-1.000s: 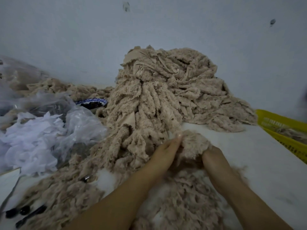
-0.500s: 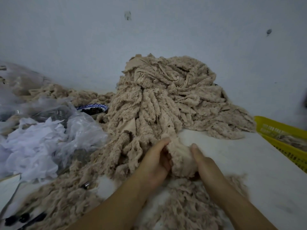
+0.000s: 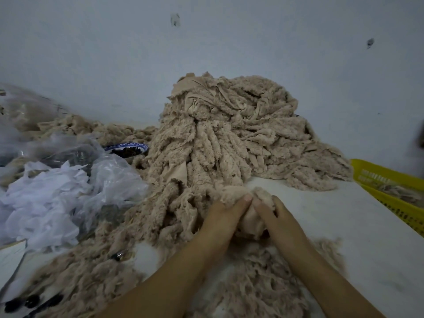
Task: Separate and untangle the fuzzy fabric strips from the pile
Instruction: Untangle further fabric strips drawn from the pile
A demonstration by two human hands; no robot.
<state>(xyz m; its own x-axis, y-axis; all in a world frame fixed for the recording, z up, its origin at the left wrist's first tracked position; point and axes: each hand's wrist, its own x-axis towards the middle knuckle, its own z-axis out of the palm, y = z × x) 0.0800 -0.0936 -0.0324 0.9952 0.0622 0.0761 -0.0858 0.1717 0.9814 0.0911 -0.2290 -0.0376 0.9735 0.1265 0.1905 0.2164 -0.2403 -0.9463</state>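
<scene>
Head view: the two hands meet at the near foot of the pile [image 3: 229, 138], close together with their fingertips [image 3: 246, 199] almost touching. The left hand [image 3: 220, 223] and the right hand [image 3: 283, 222] each clamp one side of the same small bunched fuzzy strip [image 3: 252, 218], which is lifted slightly off the tabletop [image 3: 344, 228].

Gripping so close together probably lets them tease apart one short stretch at a time rather than drag the whole heap forward. The strip's far end seems to run into the hanging strands of the pile. How knotted it is there cannot be told.

The pile leans against the wall at the back, which keeps its bulk out of the working space. A flatter spread of loose strips [image 3: 252, 292] lies under the forearms, likely pieces already freed.

A yellow basket [image 3: 394, 204] sits at the right edge with some beige material in it, perhaps for sorted pieces. Crumpled plastic bags [image 3: 59, 193] and a patterned bowl [image 3: 128, 148] lie to the left, away from the hands.
</scene>
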